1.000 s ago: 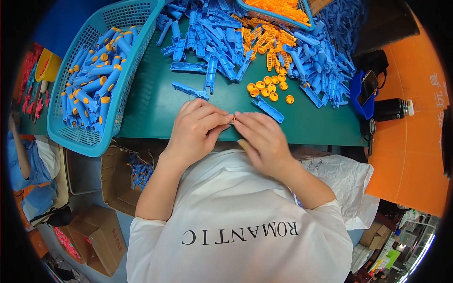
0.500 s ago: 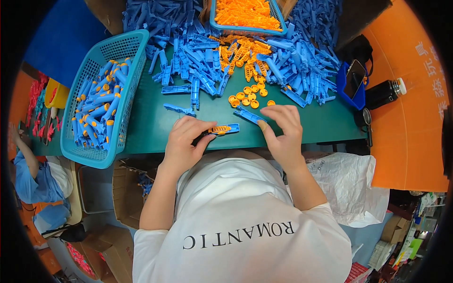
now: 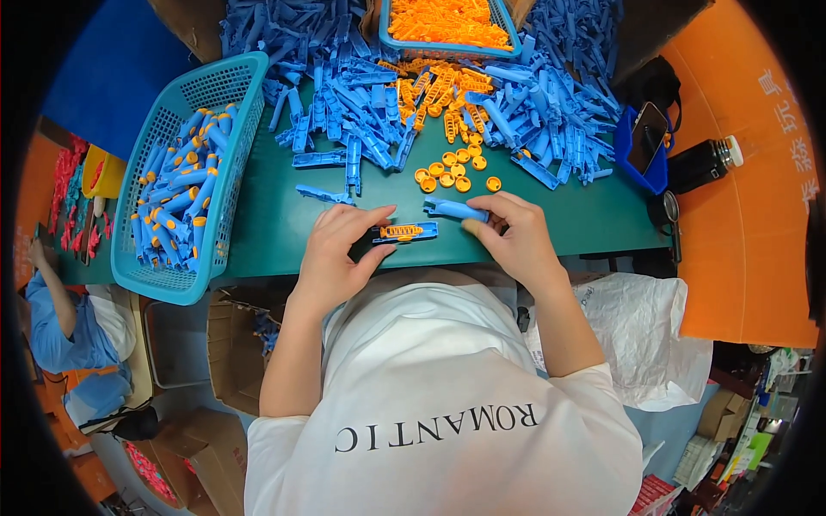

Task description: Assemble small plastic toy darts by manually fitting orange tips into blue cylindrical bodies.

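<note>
My right hand pinches a blue half-shell near its right end, its smooth rounded outside facing up. Just left of it lies another blue half-shell, hollow side up, with an orange toothed insert inside. My left hand surrounds the left end of this filled shell, thumb and fingers spread to either side. Beyond my left hand rests a loose blue half-shell. Small round orange caps are scattered beyond my right hand.
A blue basket of assembled blue-and-orange pieces stands at left. Heaps of blue shells and orange inserts cover the far green table. Behind is a basket of orange parts. A black bottle and blue tray sit right.
My right hand has turned its blue half-shell over, from hollow side up to rounded side up. My left fingers have spread wider around the filled shell, which stays nearly in place.
</note>
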The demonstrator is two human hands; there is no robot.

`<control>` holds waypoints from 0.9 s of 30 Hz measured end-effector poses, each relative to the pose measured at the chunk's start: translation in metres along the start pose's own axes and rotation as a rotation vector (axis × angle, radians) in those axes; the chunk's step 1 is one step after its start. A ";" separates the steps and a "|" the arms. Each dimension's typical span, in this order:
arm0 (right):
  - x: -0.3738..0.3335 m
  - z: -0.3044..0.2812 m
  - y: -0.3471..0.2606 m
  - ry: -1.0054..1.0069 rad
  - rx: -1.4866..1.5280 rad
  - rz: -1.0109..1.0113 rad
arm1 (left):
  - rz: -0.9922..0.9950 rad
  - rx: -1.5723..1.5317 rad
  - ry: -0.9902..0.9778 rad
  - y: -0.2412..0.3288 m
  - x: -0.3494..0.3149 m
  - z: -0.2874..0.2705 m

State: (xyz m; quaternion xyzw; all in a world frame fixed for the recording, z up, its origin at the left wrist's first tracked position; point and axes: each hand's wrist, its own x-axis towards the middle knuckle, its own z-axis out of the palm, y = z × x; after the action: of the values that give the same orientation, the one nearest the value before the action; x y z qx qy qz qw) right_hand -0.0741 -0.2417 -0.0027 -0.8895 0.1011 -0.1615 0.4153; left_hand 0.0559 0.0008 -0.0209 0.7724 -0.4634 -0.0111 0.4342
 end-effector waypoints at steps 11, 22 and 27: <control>0.010 -0.018 0.008 -0.054 -0.336 -0.311 | -0.015 -0.075 0.039 -0.002 -0.001 0.001; 0.020 -0.012 -0.006 -0.108 0.325 -0.063 | 0.211 0.096 0.093 -0.008 -0.005 0.007; 0.018 0.002 -0.003 -0.137 0.406 -0.073 | 0.179 0.060 0.074 -0.012 -0.007 0.009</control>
State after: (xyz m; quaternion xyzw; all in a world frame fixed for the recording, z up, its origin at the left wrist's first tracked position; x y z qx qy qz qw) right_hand -0.0562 -0.2442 0.0026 -0.7996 0.0058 -0.1324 0.5858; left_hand 0.0569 0.0027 -0.0372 0.7405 -0.5141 0.0701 0.4272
